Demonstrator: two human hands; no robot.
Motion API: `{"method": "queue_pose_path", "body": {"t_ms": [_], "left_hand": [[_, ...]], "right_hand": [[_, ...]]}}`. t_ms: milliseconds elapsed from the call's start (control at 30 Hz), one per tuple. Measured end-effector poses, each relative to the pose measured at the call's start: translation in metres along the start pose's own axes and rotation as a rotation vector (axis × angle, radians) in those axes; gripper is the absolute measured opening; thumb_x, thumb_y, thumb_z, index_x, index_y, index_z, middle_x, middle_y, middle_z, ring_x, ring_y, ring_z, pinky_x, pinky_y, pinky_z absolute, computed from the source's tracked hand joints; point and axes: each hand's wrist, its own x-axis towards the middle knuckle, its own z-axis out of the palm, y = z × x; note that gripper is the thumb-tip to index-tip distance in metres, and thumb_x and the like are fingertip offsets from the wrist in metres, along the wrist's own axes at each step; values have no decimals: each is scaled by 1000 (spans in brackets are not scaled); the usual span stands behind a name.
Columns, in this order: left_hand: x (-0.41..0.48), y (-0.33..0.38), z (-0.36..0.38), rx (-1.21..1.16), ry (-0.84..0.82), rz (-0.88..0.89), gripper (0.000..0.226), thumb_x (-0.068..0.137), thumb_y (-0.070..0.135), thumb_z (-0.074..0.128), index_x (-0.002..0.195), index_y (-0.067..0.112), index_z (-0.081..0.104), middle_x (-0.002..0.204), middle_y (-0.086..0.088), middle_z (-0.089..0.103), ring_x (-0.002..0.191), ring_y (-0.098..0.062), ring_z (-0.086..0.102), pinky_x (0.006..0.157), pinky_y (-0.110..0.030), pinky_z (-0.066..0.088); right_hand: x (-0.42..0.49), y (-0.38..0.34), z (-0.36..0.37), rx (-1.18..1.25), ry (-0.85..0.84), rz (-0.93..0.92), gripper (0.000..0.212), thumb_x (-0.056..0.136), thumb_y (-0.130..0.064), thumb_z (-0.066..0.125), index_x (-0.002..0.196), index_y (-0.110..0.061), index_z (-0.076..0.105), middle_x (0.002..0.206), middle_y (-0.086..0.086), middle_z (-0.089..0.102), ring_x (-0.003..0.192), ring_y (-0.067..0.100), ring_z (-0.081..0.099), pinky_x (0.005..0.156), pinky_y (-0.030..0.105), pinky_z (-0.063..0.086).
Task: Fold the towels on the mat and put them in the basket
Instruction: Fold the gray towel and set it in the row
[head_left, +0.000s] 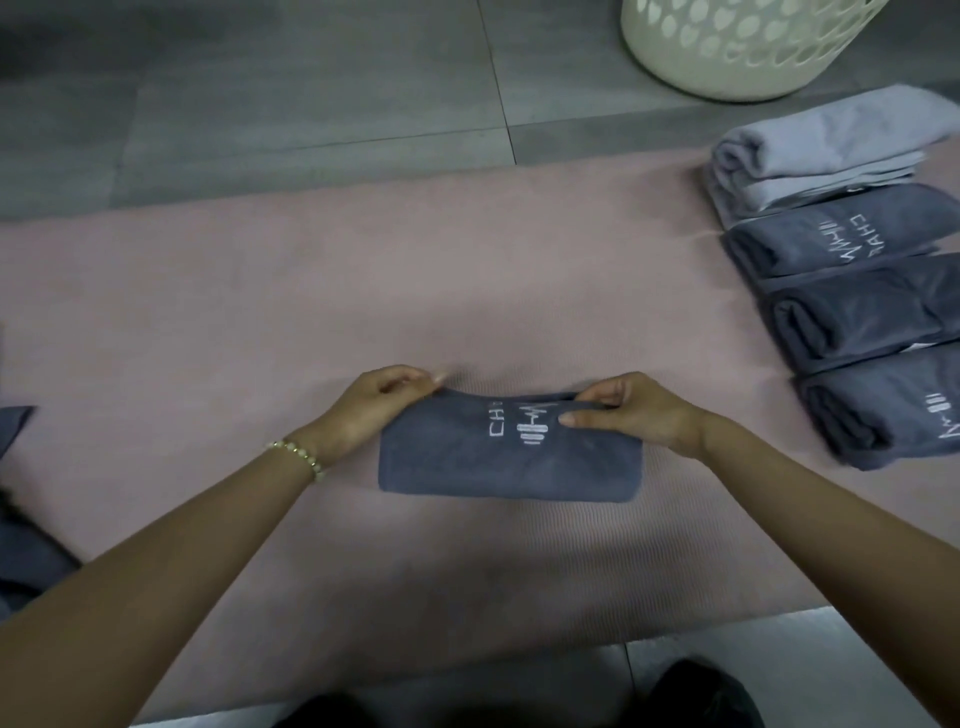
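Head view: the folded dark-grey cloth towel (509, 460) lies on the pink ribbed mat (311, 291), long axis left-to-right — left hand (371, 413) and right hand (631, 415) each pinch a far corner — and the cream perforated plastic basket (737, 49) stands beyond, nearer the right hand.

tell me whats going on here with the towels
A person is folding a dark grey towel on the pink mat, left hand and right hand each pinching its far edge. Four folded towels, one light grey and three dark, lie in a row at the mat's right end. The cream basket stands on the floor beyond; its inside is out of view.
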Motion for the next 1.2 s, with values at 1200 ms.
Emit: {"method": "queue_pose_path", "body": {"t_ms": [1200], "left_hand": [[-23, 54, 89, -656, 123, -173, 40, 87, 30, 64, 121, 9, 59, 111, -7, 70, 100, -21, 68, 82, -30, 57]], "right_hand": [[-4, -6, 51, 311, 243, -30, 40, 89, -40, 61, 108, -4, 66, 105, 5, 72, 101, 20, 67, 95, 33, 51]]}}
